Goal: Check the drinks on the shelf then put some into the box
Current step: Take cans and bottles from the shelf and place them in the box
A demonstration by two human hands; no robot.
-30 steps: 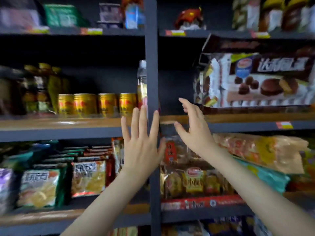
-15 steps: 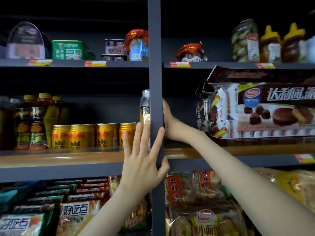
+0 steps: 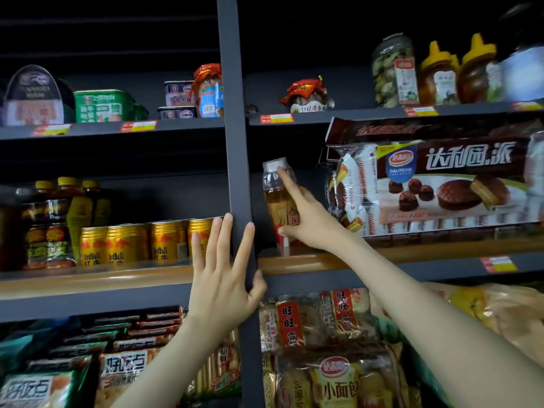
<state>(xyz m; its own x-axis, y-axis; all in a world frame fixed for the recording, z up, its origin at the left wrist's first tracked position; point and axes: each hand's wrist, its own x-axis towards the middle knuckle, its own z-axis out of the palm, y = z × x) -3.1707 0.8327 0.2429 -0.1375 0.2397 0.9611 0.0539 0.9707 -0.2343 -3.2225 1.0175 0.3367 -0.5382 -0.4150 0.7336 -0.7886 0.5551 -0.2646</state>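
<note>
Right hand [image 3: 309,228] grips tea bottle [image 3: 278,201], thumb low on label, index finger straight up its neck; bottle upright, just right of left hand [image 3: 223,287]; left hand spread flat on shelf post [image 3: 235,142]; gold cans [image 3: 126,245] to its left.

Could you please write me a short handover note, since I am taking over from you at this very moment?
Left hand: open, fingers flat against the upright post, holding nothing.
Right hand: holds the tea bottle on the middle shelf, just right of the post, index finger lying up along its neck.
The gold drink cans stand in a row on the same shelf, left of the post.
Done: one bottle is in hand; I cannot tell whether it is lifted off the board.
Left: check it and put it in the box, which is not in view; then probably the cans.
</note>
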